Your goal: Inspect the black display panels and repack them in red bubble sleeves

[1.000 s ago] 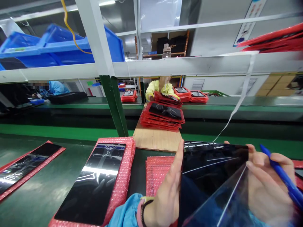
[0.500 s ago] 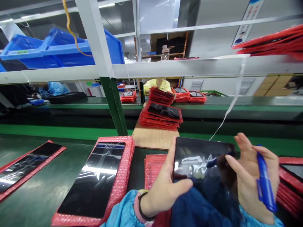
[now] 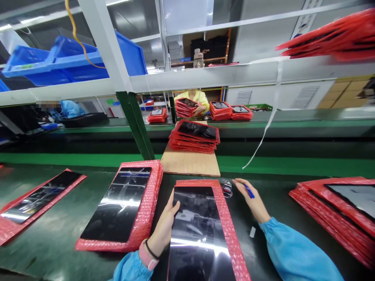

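My left hand [image 3: 165, 226] grips the left edge of a black glossy screen panel [image 3: 199, 226], thumb over its face. The panel lies on a red bubble-wrap bag [image 3: 221, 203], its lower end cut off by the view. My right hand [image 3: 251, 201], partly closed, has a blue pen [image 3: 249, 191] tucked in it. Its fingertips are close to a small shiny metallic or clear item [image 3: 227, 188] on the dark green bench; its kind is too small to tell. On the left, another black panel [image 3: 120, 207] rests on stacked pink-red bubble-wrap bags [image 3: 145, 208].
A third panel [image 3: 43, 197] lies far left. At right stands a pile of red bags [image 3: 331, 218]; a small white slip [image 3: 252, 232] lies nearby. Ahead, stacked red bags [image 3: 193, 144] sit on a wooden board [image 3: 190, 164]. A white strip [image 3: 263, 132] hangs from the shelf.
The panel, held up and tilted before, now lies on the red bag. My right hand has left the panel and moved down to the bench, pen still in it.
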The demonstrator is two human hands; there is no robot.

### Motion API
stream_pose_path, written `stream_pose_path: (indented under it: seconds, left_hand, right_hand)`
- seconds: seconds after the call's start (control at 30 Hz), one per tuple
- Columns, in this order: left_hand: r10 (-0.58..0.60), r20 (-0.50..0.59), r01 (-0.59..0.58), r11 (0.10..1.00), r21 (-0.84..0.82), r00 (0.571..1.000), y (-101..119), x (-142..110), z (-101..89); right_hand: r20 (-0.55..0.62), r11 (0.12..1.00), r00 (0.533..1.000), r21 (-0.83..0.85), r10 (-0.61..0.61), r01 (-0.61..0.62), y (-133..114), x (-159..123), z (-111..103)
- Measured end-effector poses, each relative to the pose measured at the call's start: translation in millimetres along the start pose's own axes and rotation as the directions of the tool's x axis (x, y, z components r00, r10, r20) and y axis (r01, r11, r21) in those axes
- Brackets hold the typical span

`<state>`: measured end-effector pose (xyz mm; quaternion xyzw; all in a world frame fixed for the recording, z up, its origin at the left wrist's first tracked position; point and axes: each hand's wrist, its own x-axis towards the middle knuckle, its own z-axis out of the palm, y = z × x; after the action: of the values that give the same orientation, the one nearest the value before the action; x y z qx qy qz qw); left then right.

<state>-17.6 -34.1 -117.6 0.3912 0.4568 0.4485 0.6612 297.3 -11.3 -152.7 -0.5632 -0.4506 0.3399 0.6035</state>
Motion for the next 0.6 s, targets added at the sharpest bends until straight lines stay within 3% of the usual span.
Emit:
stream_pose_path:
  seconds: [0.17, 0.33, 0.5, 0.6]
  left_hand:
    - [0.104, -0.065, -0.099, 0.992, 0.077, 0.992, -5, 0, 11.0]
    - [0.287, -0.123, -0.26, 0.945, 0.2, 0.95, -22, -2, -5.3]
    - [0.051, -0.174, -0.024, 0.988, 0.151, 0.983, -13, -18, -29.4]
    - [-0.16, -0.061, 0.164, 0.984, 0.066, 0.985, 0, -29, -34.1]
  right_hand:
    - [0.132, 0.995, 0.986, -0.007, 0.097, -0.097, 17, 19, 21]
    - [0.118, 0.993, 0.986, -0.033, 0.118, -0.115, 24, 27, 23]
    - [-0.051, 0.998, 0.997, -0.041, -0.059, 0.057, 13, 6, 22]
    - [-0.012, 0.983, 0.984, -0.038, -0.178, 0.177, 0, -35, 30]
